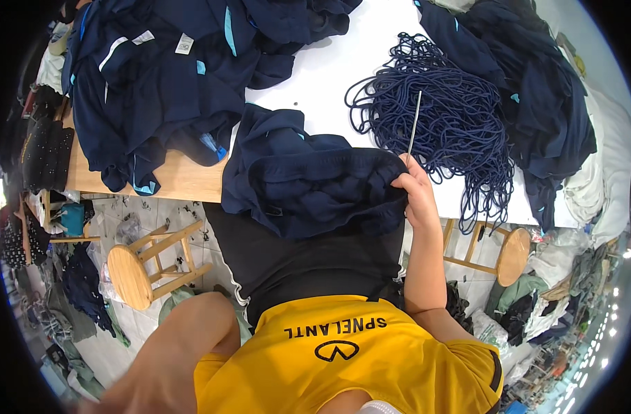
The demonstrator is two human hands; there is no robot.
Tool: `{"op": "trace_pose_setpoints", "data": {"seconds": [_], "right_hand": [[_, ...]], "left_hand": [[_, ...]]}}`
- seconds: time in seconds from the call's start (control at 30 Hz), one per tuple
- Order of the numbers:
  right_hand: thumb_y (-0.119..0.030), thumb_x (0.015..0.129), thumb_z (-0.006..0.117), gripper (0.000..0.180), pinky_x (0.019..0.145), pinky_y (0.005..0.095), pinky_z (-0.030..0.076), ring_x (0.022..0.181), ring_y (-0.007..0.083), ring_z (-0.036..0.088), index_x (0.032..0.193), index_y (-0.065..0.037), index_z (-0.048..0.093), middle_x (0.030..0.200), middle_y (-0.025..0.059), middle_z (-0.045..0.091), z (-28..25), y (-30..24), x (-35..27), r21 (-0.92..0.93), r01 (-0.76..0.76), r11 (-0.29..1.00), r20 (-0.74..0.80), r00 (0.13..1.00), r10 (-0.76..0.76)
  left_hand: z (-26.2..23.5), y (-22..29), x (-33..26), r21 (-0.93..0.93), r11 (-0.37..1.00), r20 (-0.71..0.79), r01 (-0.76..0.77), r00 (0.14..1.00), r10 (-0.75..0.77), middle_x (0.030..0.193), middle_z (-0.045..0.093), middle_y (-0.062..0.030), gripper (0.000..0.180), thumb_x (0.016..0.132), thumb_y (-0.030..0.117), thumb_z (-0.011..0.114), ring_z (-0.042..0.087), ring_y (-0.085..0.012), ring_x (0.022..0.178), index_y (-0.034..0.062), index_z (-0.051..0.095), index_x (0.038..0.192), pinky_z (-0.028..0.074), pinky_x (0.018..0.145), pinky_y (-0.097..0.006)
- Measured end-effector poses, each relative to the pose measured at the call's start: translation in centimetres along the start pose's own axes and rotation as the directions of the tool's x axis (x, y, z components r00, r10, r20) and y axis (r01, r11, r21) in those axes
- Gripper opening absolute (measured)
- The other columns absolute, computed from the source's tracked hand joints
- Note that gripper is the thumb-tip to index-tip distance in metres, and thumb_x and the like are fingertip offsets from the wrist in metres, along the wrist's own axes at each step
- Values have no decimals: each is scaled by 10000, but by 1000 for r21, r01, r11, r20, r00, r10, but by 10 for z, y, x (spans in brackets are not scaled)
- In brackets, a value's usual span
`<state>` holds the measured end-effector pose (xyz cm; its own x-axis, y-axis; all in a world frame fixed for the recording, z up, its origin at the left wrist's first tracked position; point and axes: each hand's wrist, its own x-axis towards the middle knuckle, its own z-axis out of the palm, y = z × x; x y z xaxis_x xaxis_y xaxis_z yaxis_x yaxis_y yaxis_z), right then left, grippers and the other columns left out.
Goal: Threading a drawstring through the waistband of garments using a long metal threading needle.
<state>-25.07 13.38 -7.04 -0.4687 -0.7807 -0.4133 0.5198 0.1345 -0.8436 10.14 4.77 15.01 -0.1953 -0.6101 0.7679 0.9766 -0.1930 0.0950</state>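
Note:
A navy garment (281, 172) hangs over the table's near edge and my lap, its gathered, waistband-like opening facing me. At the right end of that opening, my right hand (418, 192) is closed, pinching a thin metal rod (415, 127) and touching the fabric edge. The rod points up and away, its far end over a big tangled heap of navy cords (439, 103). Whether a cord is attached to the rod I cannot tell. My left arm bends back toward the lower left, with its hand out of view.
Navy garments with light blue trim (170, 83) are piled at the far left, and more dark clothing (536, 103) lies right of the cords. Below the white table (308, 90) stand a wooden stool (132, 276) at left and another stool (512, 257) at right. Cloth heaps line both sides.

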Motion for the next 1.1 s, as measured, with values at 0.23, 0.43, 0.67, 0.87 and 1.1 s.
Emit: {"op": "trace_pose_setpoints", "data": {"seconds": [0.23,0.43,0.67,0.87,1.1], "right_hand": [[1,601,458,237,624,181,317,677,70,415,828,-65,451,744,-30,449,30,-12,-14,-12,12,1000,346,938,-7],[-8,631,452,215,595,186,295,651,64,374,803,-96,358,723,-27,388,31,-23,-18,81,-15,997,396,918,-18],[88,807,393,159,680,225,399,693,101,459,842,-57,338,857,93,601,35,-11,-5,-389,374,842,211,926,-314],[-49,927,513,219,550,271,430,566,188,543,1145,-42,525,713,93,580,35,-55,-38,-826,435,359,333,890,-313],[22,731,648,376,431,279,370,456,172,476,1077,-123,681,564,34,460,44,-63,-57,-708,705,39,649,672,-355]], "left_hand": [[-175,-133,-81,796,189,-432,576,757,-490,1049,598,-106,238,905,184,508,532,-254,1042,-8,620,989,401,903,-316],[-186,-133,-84,377,7,-559,926,234,-795,866,664,-14,174,905,111,597,584,-56,821,-23,662,996,460,787,-194],[-188,-110,-98,140,-12,-517,990,63,-854,844,623,52,254,922,218,614,519,-9,785,-21,682,975,428,715,-174],[-179,-101,-90,88,151,-690,985,169,-704,893,661,21,266,926,224,601,579,-40,827,-15,684,1008,453,771,-179],[-176,-102,-83,245,30,-734,969,205,-648,736,571,64,297,931,251,598,461,-18,679,-33,687,928,384,631,-174]]}}
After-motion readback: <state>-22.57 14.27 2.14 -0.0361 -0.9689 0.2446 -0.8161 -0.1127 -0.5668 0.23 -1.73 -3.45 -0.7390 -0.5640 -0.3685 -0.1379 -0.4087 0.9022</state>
